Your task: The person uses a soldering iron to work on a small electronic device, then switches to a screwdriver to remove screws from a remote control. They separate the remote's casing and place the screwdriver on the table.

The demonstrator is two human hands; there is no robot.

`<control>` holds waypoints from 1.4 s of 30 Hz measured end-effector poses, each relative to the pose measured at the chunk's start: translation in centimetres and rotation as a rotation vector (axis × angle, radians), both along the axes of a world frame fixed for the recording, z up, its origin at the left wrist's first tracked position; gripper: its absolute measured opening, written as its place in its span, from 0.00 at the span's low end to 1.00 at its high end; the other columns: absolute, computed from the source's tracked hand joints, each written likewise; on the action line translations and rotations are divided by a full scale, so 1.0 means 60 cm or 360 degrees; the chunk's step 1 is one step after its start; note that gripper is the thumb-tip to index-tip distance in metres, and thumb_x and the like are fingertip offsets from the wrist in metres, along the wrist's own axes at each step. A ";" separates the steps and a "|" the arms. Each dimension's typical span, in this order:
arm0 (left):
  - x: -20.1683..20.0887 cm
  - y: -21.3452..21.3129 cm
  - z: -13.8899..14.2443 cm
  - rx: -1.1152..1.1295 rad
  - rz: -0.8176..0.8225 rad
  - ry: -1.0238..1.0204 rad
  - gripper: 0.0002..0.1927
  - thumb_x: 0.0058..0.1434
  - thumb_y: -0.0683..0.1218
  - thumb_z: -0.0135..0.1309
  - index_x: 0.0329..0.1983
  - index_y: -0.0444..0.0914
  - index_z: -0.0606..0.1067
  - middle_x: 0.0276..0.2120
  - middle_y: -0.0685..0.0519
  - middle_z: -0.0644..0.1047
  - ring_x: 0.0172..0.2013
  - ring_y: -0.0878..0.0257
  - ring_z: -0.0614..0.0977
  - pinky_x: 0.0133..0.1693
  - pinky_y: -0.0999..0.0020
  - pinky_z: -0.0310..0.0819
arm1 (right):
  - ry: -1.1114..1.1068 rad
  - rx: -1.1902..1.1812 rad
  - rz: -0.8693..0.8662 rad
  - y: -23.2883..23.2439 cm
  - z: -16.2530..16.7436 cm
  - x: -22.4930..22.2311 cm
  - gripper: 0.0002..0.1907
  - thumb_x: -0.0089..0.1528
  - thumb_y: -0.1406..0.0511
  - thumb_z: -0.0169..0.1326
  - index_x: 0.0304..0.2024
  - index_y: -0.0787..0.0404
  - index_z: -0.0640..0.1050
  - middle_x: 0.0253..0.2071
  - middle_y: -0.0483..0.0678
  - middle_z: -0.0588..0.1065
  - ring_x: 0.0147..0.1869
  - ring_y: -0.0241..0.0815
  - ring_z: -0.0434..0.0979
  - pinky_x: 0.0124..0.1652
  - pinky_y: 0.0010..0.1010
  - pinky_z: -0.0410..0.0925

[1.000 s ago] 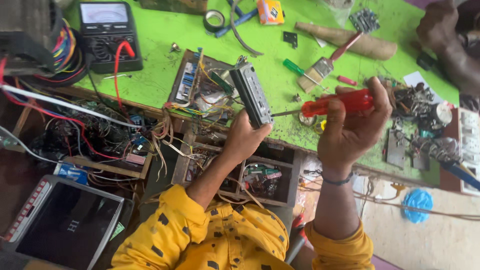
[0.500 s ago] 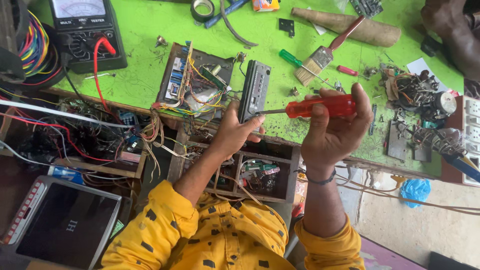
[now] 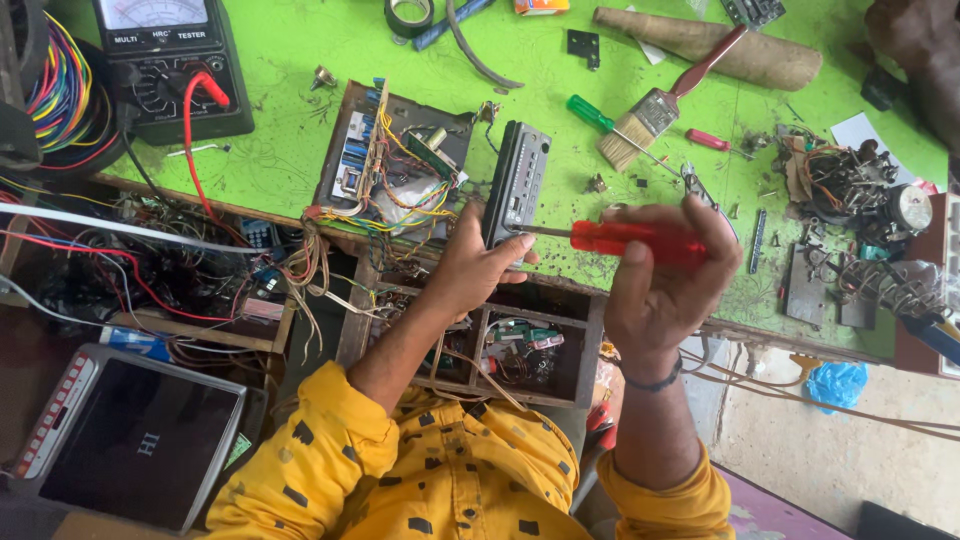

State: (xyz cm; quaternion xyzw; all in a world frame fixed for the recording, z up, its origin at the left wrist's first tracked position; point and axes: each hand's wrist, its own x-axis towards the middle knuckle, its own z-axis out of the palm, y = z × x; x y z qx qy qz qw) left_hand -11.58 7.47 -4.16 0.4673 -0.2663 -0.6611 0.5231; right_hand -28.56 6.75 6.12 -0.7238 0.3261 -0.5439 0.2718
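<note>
Over our cluttered green table [image 3: 300,150] we have lowered the black car stereo panel [image 3: 515,185] from mid-air, our left hand [image 3: 480,265] clenched on its lower end, our right hand [image 3: 665,285] gripping the red screwdriver [image 3: 625,240], tip now at its edge.

We list: a flat dark screen [image 3: 135,440] in a grey frame, lower left, below the table [image 3: 290,60]; a black analogue meter [image 3: 165,62] with a pale dial face, top left; a small orange package [image 3: 528,6], top edge; a white paper slip [image 3: 855,132], right.
</note>
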 end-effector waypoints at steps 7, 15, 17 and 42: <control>-0.009 0.002 0.003 -0.0051 0.0080 -0.0054 0.23 0.63 0.41 0.56 0.57 0.35 0.61 0.43 0.49 0.78 0.34 0.63 0.85 0.26 0.69 0.83 | -0.0727 0.0476 0.0244 -0.028 0.047 0.029 0.16 0.70 0.71 0.48 0.61 0.66 0.67 0.53 0.56 0.75 0.55 0.47 0.80 0.59 0.40 0.76; -0.010 0.003 0.011 -0.0024 0.0128 -0.0081 0.26 0.61 0.40 0.56 0.58 0.33 0.58 0.41 0.48 0.77 0.29 0.64 0.84 0.22 0.71 0.81 | -0.0713 0.0003 -0.0454 -0.048 0.006 0.105 0.12 0.79 0.61 0.40 0.51 0.64 0.68 0.33 0.51 0.69 0.29 0.40 0.72 0.29 0.32 0.69; -0.011 0.002 0.012 0.0001 0.0123 -0.0119 0.26 0.61 0.40 0.56 0.58 0.32 0.59 0.40 0.48 0.77 0.29 0.64 0.83 0.21 0.71 0.81 | -0.0910 -0.0002 -0.0517 -0.082 -0.006 0.091 0.14 0.76 0.60 0.40 0.39 0.62 0.66 0.25 0.49 0.64 0.17 0.37 0.62 0.18 0.33 0.61; -0.013 -0.014 0.015 -0.0046 0.0212 -0.0118 0.26 0.60 0.39 0.55 0.59 0.33 0.60 0.37 0.49 0.78 0.26 0.66 0.83 0.23 0.71 0.83 | -0.0740 0.0632 0.1208 -0.171 0.038 0.077 0.22 0.72 0.50 0.41 0.31 0.56 0.66 0.16 0.41 0.60 0.14 0.34 0.58 0.15 0.32 0.57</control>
